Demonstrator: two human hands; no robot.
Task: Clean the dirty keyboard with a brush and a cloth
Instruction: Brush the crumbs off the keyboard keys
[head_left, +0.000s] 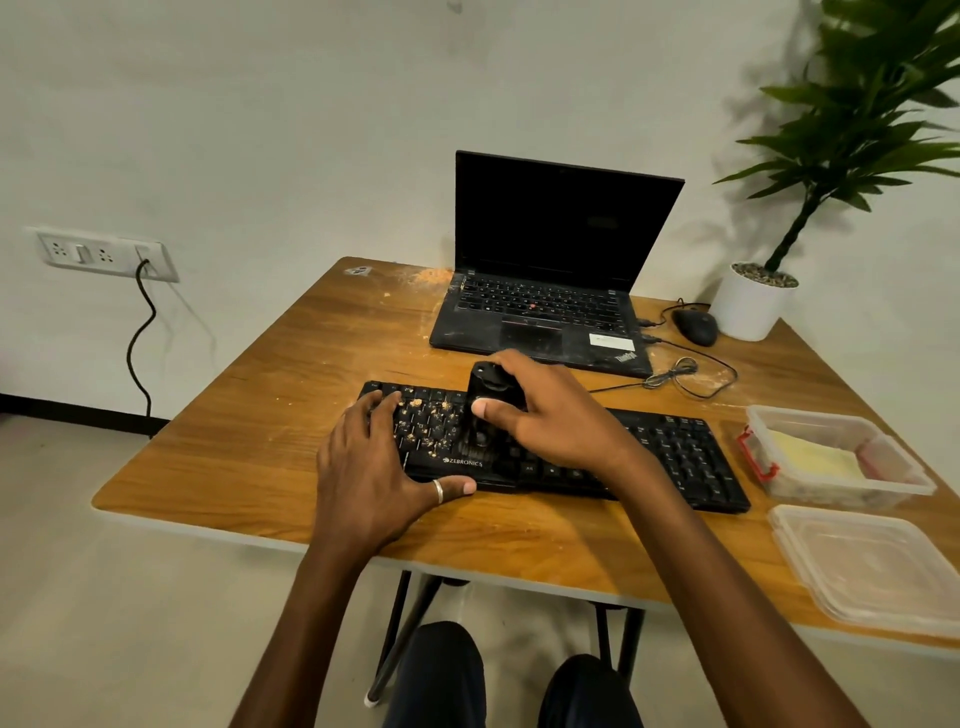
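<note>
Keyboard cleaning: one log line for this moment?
right hand: grips brush on keyboard | left hand: rests on keyboard | crumbs: left keys

The square table top (249, 415) is brown wood with a clear grain, smooth and a little shiny, with pale dusty smears near its far edge. The long black keyboard (675, 457) is matt plastic, and dry orange-brown crumbs (431, 415) lie rough on its left keys. The black brush (491, 387) has a glossy plastic handle. The black laptop (540, 338) at the far edge looks matt and dusty, but its screen is glossy. At the right edge, the clear rectangular box (852, 496) and the flat clear lid (872, 566) are smooth, half-transparent plastic. The yellow cloth (810, 457) inside the box looks soft. A thin silver metal ring (438, 491) shines on the left hand (363, 467).
</note>
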